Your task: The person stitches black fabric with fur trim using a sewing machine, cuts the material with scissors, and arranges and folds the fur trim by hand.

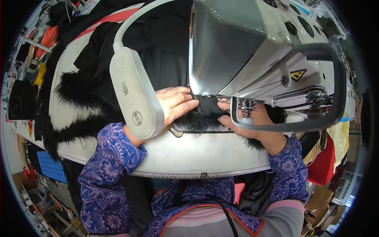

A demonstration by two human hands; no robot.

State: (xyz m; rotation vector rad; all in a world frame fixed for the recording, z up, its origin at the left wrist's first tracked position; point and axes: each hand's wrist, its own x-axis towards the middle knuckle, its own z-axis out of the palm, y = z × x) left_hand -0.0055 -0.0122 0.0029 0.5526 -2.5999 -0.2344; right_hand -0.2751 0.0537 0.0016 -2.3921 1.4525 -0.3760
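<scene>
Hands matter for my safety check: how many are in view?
2: the left hand on black fabric, the right hand by the fur, partly hidden by the sewing machine.

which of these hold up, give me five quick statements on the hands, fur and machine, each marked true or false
1. The left hand rests on black fabric. True.
2. The right hand is wholly uncovered in this view. False: parts of the machine hide some of it.
3. Black fur shows between the two hands. True.
4. The sleeves are plain white. False: they are blue-purple with a floral pattern.
5. The blue perforated panel is at the picture's right. False: it is at the lower left.
</scene>
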